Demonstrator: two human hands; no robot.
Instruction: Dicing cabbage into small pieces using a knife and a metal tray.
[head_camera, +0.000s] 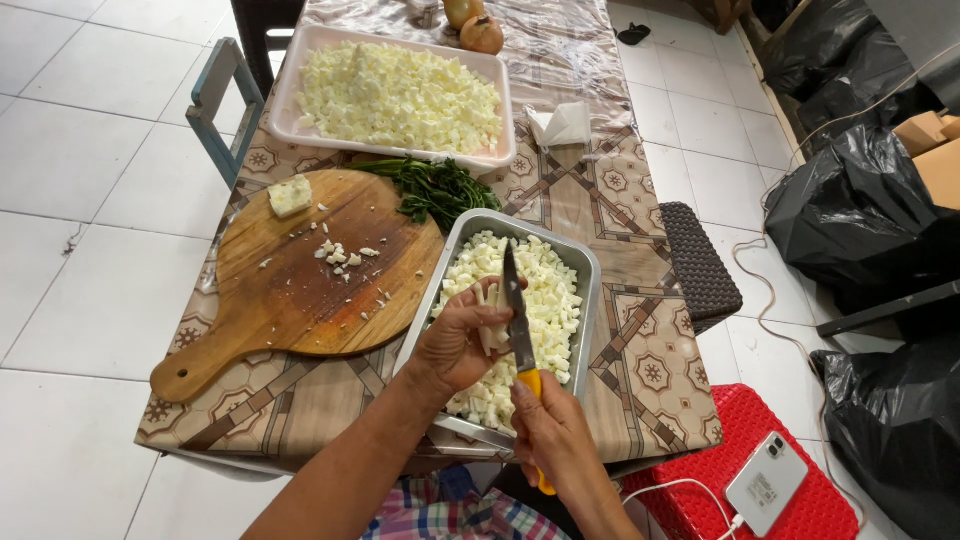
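Observation:
My left hand (455, 345) is cupped over a metal tray (585, 262) and holds a small pile of white cheese cubes (492, 335). My right hand (550, 430) grips a yellow-handled knife (518, 318), its blade lying against the cubes in my left palm. The metal tray is full of the same white cubes (545, 290). To the left lies a round wooden cutting board (300, 290) with a white cheese block (290, 195) near its far edge and scattered crumbs (340, 255) in its middle.
A large white tray (290, 120) heaped with cubes stands at the table's far end, green herbs (435, 190) in front of it, onions (480, 30) and a paper napkin (560, 125) nearby. A red stool with a phone (765, 480) and black bags (860, 220) stand right.

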